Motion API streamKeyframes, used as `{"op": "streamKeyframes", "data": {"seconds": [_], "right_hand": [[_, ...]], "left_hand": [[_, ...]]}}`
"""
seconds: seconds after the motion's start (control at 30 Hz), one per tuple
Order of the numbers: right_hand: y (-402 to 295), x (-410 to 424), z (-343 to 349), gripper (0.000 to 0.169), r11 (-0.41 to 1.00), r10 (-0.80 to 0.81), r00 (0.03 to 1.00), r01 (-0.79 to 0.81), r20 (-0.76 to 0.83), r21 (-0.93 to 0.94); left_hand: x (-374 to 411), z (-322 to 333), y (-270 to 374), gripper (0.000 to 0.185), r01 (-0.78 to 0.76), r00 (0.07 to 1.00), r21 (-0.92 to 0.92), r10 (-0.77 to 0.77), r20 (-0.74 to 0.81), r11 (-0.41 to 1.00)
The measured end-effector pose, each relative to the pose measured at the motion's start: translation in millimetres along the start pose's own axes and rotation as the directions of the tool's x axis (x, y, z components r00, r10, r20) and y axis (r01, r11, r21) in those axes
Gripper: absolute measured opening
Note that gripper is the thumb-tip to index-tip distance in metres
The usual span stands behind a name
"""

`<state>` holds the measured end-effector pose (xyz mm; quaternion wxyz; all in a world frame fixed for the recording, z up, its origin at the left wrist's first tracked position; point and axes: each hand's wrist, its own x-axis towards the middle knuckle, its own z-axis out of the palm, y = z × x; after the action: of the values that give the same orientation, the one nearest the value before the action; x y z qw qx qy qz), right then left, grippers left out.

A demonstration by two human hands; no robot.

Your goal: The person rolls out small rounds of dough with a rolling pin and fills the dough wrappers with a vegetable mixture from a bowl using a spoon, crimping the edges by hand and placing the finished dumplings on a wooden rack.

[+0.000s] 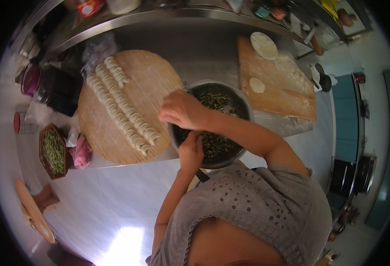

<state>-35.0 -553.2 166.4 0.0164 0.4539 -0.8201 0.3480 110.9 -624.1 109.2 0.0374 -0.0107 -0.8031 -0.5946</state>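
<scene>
My right hand (183,111) is curled over the left side of a metal pan (241,96), fingertips pointing down near the round board. My left hand (191,151) is just below it, fingers bent at the pan's left inner side. Whatever the fingers hold is hidden. Dark green chopped filling (216,146) covers much of the pan's bottom. Left of the pan lies a round, floured wooden board (151,86). Folded dumplings (125,103) stand on it in two long rows and one short row. A dark handle (202,175) juts from the pan towards my body.
To the right, a rectangular wooden board (274,103) carries one dough wrapper (256,85), loose flour and a white bowl (264,46). At the left are a pink cloth (80,153) and a brown hexagonal tray (64,151) of green pieces. A metal shelf edge (195,14) runs across the back.
</scene>
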Motion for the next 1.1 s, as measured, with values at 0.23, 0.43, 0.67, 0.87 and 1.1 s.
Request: {"op": "streamKeyframes", "data": {"seconds": [0.23,0.43,0.67,0.87,1.1], "right_hand": [[65,-184,-88,0.025,0.716,0.697,0.646,-0.656,-0.313,0.239],[208,-306,-129,0.031,0.69,0.593,0.655,-0.713,-0.468,-0.125],[245,-317,-137,0.028,0.775,0.563,0.807,-0.591,-0.18,-0.225],[244,-321,-148,0.02,0.733,0.643,0.76,-0.646,-0.095,-0.214],[239,-322,-162,0.013,0.74,0.628,0.772,-0.632,-0.102,-0.228]], "left_hand": [[2,10,-4,0.005,-0.059,0.997,0.4,0.033,0.073,0.915],[-4,41,10,0.022,-0.047,0.996,0.259,0.027,0.081,0.965],[-5,79,45,0.014,0.05,0.998,0.282,-0.035,-0.059,0.958],[-6,94,45,0.014,0.124,0.992,0.256,-0.122,-0.022,0.959],[-6,99,49,0.014,0.06,0.998,0.252,-0.062,-0.001,0.966]]}}
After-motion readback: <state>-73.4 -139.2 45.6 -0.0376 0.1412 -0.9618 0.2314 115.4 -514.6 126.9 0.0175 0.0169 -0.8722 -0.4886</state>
